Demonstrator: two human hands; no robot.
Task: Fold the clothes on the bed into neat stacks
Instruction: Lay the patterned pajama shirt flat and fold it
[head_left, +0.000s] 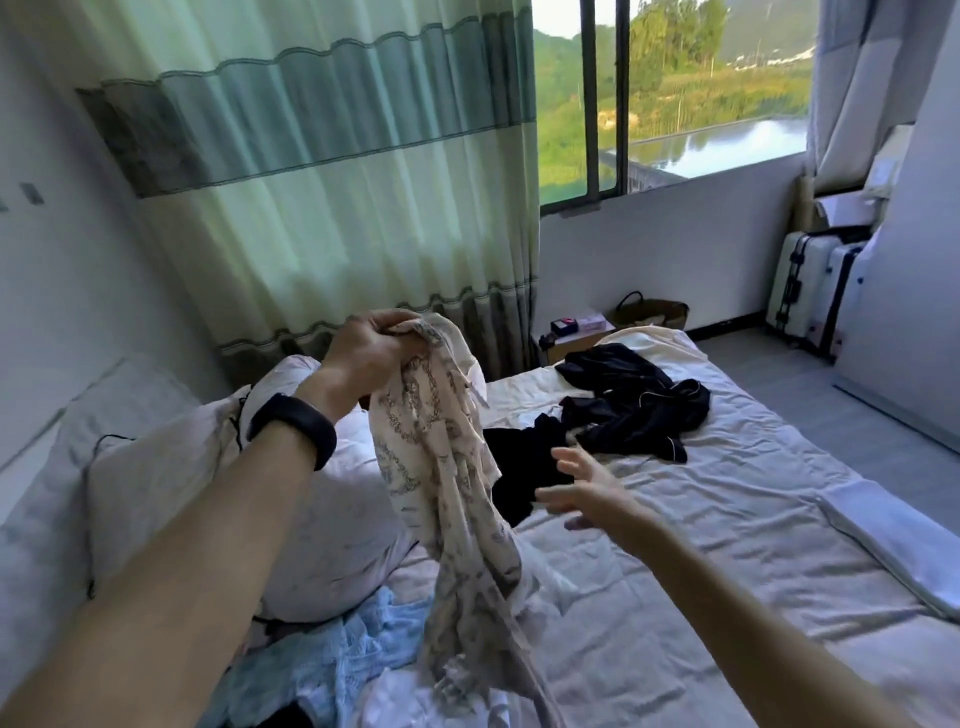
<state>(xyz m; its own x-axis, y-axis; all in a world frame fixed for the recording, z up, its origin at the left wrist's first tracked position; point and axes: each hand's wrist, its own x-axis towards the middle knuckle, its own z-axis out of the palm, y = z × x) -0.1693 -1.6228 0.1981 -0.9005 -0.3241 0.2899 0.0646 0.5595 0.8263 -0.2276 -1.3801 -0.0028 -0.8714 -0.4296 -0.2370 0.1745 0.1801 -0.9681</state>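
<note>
— Clothes (524, 462) all over the bed (727, 519), I see. Which piece is up in the air?
— The cream patterned garment (452, 467). The left hand (371, 353), with a black wristband (293, 428) on that arm, has its fingers clenched round the top of it. It holds the cloth bunched above the mattress, and the rest hangs down with its lower end trailing onto the sheet.
— And the right hand (582, 488)?
— Fingers spread apart, holding nothing, stretched out just beside the hanging cloth. I can't tell whether it touches.
— What else lies there?
— A dark crumpled garment (634, 410) toward the far end, and a pale blue one (332, 660) at the near edge below the left arm, next to a white pillow (171, 467). Beyond the bed hang a green curtain (337, 182) and a window (675, 93), and a suitcase (810, 280) stands by the far wall.
</note>
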